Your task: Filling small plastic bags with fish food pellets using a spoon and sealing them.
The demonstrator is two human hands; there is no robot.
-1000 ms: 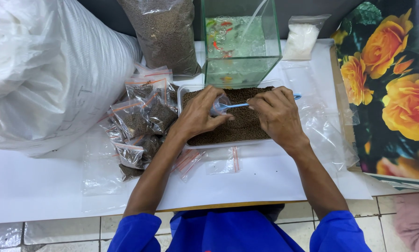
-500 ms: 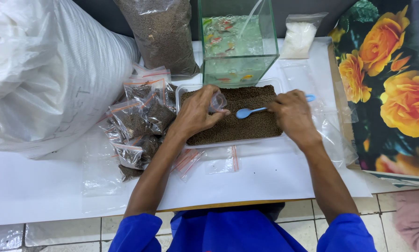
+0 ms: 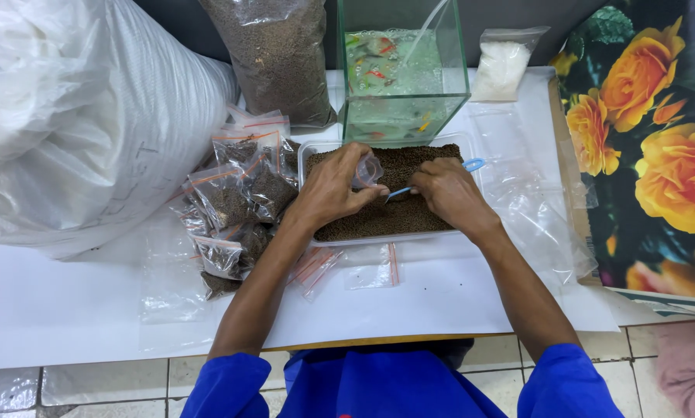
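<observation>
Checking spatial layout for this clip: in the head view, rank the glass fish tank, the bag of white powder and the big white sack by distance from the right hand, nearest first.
From the right hand:
1. Glass fish tank, just beyond it, across the tray.
2. Bag of white powder, beyond, toward the right.
3. Big white sack, far left.

White-covered table (image 3: 440, 302), pale tiled floor (image 3: 99, 383), dark wall (image 3: 502, 15), even light

A small fish-feed packing spot, likely a pet shop: glass fish tank (image 3: 401, 70) at twelve o'clock, pellet tray (image 3: 386, 193) centre, filled sachets (image 3: 239, 201) and big sack (image 3: 84, 124) at nine to ten o'clock
</observation>
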